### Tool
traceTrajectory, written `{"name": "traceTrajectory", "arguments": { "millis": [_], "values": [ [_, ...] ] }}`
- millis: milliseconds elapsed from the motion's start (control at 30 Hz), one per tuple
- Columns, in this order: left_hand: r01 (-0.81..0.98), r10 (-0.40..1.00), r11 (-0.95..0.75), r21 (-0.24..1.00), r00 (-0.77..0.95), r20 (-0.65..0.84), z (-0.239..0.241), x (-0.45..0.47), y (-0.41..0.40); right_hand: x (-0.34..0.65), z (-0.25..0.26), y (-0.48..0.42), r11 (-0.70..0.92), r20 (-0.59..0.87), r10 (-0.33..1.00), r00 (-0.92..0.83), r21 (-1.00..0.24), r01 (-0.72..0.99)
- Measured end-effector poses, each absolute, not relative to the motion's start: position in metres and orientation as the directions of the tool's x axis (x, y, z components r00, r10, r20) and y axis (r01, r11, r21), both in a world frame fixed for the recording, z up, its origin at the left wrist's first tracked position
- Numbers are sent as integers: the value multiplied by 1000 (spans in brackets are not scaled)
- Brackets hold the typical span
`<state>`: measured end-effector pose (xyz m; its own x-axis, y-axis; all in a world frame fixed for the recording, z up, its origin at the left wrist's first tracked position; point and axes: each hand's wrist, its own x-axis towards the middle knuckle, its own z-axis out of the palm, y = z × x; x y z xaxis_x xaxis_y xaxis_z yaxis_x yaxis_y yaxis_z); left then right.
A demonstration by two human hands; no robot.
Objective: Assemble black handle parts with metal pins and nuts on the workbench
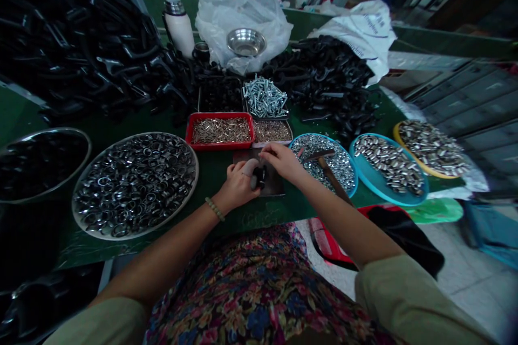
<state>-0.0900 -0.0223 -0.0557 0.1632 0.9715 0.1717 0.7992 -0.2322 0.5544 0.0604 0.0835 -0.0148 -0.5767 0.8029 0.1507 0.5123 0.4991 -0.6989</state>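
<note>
My left hand (238, 186) is closed around a small black part (260, 177), low over a flat metal plate (275, 187) on the green table. The fingers cover much of the part, so its full shape is hidden. Just above and to the right of it, my right hand (281, 159) has thumb and fingertips pinched together. Whatever is in that pinch is too small to make out. Behind the hands stand a red tray of thin brass-coloured pins (220, 130) and a tray of small metal pieces (272, 131).
A hammer (329, 170) lies across a blue bowl of small silvery parts (307, 143). Right of it are metal sleeves in a blue tray (384, 197) and a yellow tray (439, 172). A round tray of rings (196, 172) stands left; bolts (265, 98) and black handle piles (121, 59) lie behind.
</note>
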Motion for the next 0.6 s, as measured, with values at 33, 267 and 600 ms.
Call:
{"name": "traceTrajectory", "arguments": {
  "millis": [33,267,600],
  "values": [
    [800,971,-235,552,168,170,-56,-90,-22,69,-22,76,460,117,826,-552,-706,539],
    [810,972,-230,539,169,161,-56,-90,-22,84,-37,61,493,77,828,-556,-571,656],
    [821,976,-210,530,144,163,-54,-87,-22,83,-19,43,767,73,641,-764,-17,641]
  ]
}}
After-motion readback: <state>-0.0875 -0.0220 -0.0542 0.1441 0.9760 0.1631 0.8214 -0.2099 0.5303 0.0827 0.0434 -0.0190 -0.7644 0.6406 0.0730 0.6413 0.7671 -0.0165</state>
